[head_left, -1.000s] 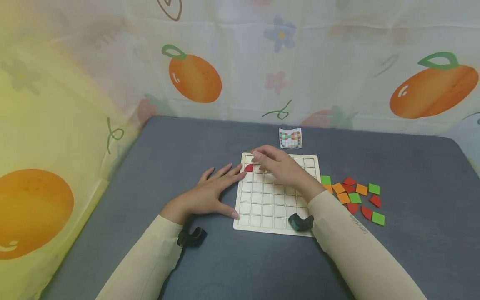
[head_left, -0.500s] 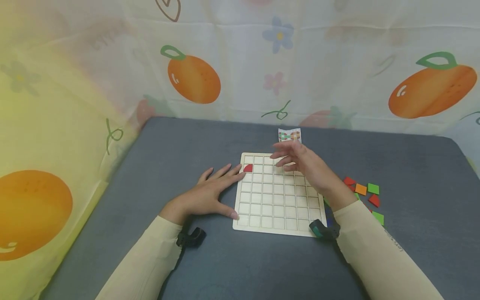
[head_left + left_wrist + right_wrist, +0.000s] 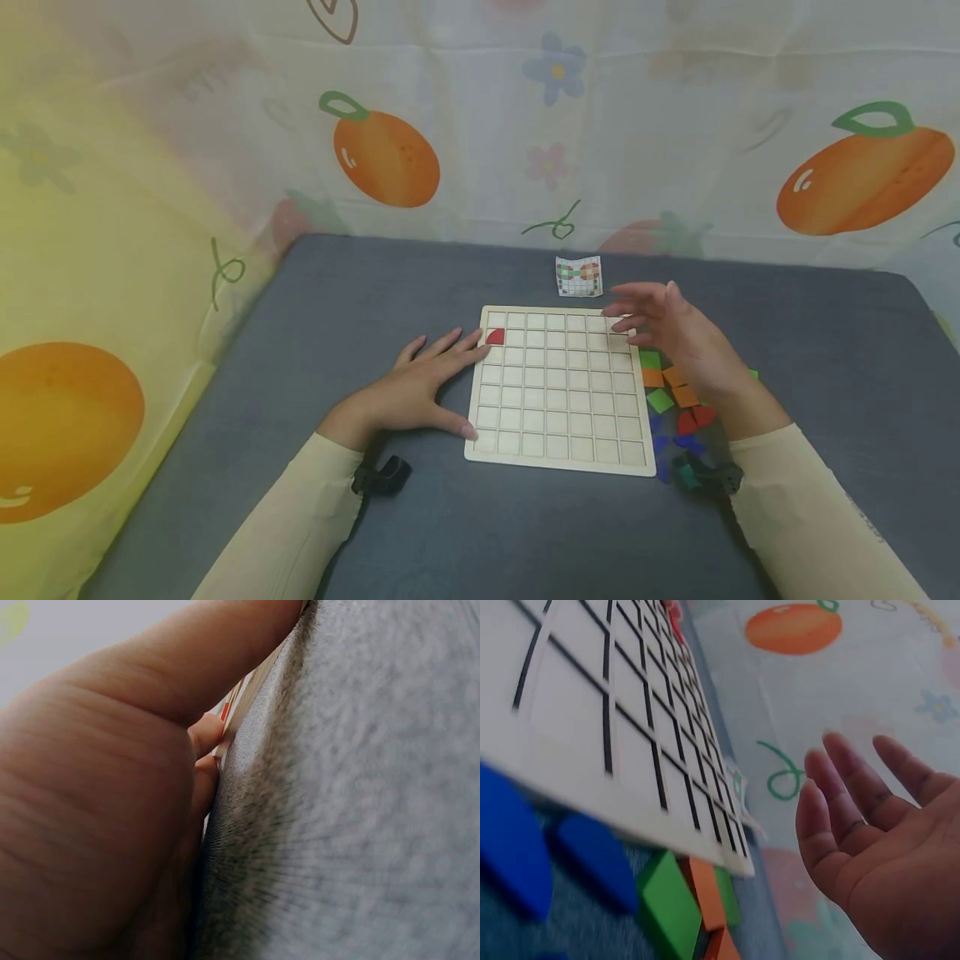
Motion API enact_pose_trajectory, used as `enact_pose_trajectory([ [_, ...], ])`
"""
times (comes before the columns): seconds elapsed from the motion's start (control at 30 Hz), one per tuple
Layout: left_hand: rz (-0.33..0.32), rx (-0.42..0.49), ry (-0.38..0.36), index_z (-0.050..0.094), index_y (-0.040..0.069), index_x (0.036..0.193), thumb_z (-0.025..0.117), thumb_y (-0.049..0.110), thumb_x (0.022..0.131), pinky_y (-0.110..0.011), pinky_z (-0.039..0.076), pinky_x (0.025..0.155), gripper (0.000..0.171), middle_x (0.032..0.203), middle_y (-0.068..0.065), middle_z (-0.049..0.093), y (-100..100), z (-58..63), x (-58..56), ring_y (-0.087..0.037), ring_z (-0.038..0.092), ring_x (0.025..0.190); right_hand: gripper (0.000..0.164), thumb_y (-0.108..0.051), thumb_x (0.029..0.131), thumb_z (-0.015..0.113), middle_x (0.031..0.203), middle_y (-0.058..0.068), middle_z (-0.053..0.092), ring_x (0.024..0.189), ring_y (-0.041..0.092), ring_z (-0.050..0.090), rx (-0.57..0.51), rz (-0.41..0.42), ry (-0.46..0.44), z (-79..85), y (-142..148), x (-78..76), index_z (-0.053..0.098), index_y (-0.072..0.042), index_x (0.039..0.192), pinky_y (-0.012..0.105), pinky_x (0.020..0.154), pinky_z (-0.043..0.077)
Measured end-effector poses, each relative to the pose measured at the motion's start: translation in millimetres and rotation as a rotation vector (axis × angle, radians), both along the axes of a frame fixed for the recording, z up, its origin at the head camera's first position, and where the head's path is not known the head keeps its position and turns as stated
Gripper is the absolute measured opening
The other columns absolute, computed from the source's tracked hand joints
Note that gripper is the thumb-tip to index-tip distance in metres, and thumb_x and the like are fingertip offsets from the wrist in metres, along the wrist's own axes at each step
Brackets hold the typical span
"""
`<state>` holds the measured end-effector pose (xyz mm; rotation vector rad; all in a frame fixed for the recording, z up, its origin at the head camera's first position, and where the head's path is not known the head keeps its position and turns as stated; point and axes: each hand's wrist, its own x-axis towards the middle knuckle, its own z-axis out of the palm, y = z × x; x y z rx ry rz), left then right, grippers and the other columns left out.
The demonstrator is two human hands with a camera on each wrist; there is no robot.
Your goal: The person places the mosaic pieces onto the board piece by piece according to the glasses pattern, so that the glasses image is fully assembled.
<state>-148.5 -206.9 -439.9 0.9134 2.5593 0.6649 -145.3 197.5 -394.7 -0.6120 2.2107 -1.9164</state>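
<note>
A pale wooden grid board (image 3: 557, 392) lies on the table. One red quarter-round tile (image 3: 496, 337) sits in a cell of its left column, second row from the far edge. My left hand (image 3: 420, 387) rests with spread fingers along the board's left edge, thumb and fingertips touching the rim. Above the board's far right corner hovers my right hand (image 3: 686, 346), its fingers loosely extended and holding nothing. In the right wrist view that same hand (image 3: 892, 840) is seen palm side, apart from the board. Orange tiles (image 3: 675, 377) and green tiles (image 3: 660, 401) lie below it.
A small printed pattern card (image 3: 579, 277) lies beyond the board. Red tiles (image 3: 696, 418) and blue pieces (image 3: 661, 446) are scattered along the board's right side, some hidden by the right arm. A fruit-printed cloth (image 3: 480, 125) hangs behind the table's far edge.
My right hand has moved from the board's far left cells to the right, over its far right corner, and its fingers have loosened. The left hand and the red tile stay put.
</note>
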Motion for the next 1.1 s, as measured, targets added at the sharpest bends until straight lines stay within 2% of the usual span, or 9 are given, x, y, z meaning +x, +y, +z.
enact_pose_trajectory([
  [0.13,0.001,-0.002,-0.007,0.023,0.035,0.175,0.084,0.074,0.082,-0.061,-0.008,0.126,0.118,0.18,0.013,0.007,1.7,-0.1,-0.6,-0.013,-0.004,0.164,0.06,-0.047,0.12,0.022,0.14,0.02,0.061,0.122,0.036,0.058,-0.02,-0.018,0.018,-5.6,13.5,2.2,0.058,-0.014,0.154,0.033,0.1,0.049],
  [0.3,-0.001,0.003,-0.008,0.023,0.036,0.175,0.084,0.074,0.082,-0.061,-0.007,0.126,0.118,0.18,0.013,0.008,3.7,-0.2,-1.5,-0.012,-0.004,0.164,0.061,-0.043,0.121,0.023,0.14,0.02,0.062,0.121,0.034,0.059,0.015,-0.081,0.028,-11.6,26.6,6.8,0.054,-0.004,0.156,0.03,0.1,0.048],
  [0.5,-0.002,0.006,-0.007,0.024,0.035,0.175,0.086,0.072,0.083,-0.06,-0.007,0.126,0.117,0.18,0.012,0.008,4.9,2.1,-1.9,-0.014,-0.003,0.165,0.054,-0.037,0.121,0.027,0.139,0.017,0.063,0.123,0.031,0.059,0.086,-0.185,0.032,-20.3,40.1,7.2,0.054,-0.006,0.156,0.028,0.101,0.045],
  [0.63,0.002,0.01,-0.008,0.024,0.034,0.175,0.086,0.071,0.082,-0.061,-0.008,0.125,0.118,0.18,0.012,0.008,4.4,3.2,-1.1,-0.016,-0.002,0.165,0.055,-0.036,0.121,0.03,0.137,0.014,0.064,0.122,0.026,0.059,0.143,-0.234,0.014,-26.6,48.4,4.5,0.05,0.002,0.156,0.024,0.1,0.045],
  [0.73,0.005,0.015,-0.012,0.024,0.034,0.176,0.086,0.072,0.082,-0.061,-0.008,0.125,0.119,0.18,0.012,0.008,3.7,2.4,-0.2,-0.016,-0.002,0.165,0.055,-0.035,0.121,0.037,0.138,0.018,0.063,0.12,0.02,0.059,0.21,-0.251,-0.024,-31.7,54.0,2.6,0.047,0.005,0.156,0.024,0.097,0.044],
  [0.87,0.012,0.017,-0.023,0.023,0.034,0.176,0.086,0.073,0.081,-0.062,-0.008,0.125,0.12,0.18,0.013,0.007,2.8,0.7,1.3,-0.016,-0.003,0.165,0.054,-0.035,0.118,0.052,0.142,0.02,0.062,0.12,0.015,0.059,0.311,-0.23,-0.088,-37.6,57.8,1.9,0.049,0.0,0.158,0.022,0.095,0.047],
  [1.03,0.014,0.023,-0.02,0.024,0.035,0.175,0.086,0.073,0.08,-0.061,-0.008,0.125,0.12,0.18,0.013,0.008,2.2,0.8,1.4,-0.017,-0.002,0.165,0.056,-0.034,0.11,0.07,0.143,0.018,0.061,0.12,0.028,0.061,0.37,-0.199,-0.126,-40.5,56.0,1.5,0.055,-0.004,0.154,0.025,0.085,0.057],
  [1.1,0.013,0.023,-0.016,0.024,0.035,0.175,0.086,0.074,0.08,-0.061,-0.009,0.125,0.12,0.18,0.013,0.008,2.2,1.2,0.8,-0.017,-0.002,0.165,0.054,-0.032,0.108,0.074,0.144,0.017,0.061,0.122,0.033,0.059,0.406,-0.192,-0.126,-40.9,55.4,0.7,0.057,-0.005,0.152,0.026,0.083,0.058],
])
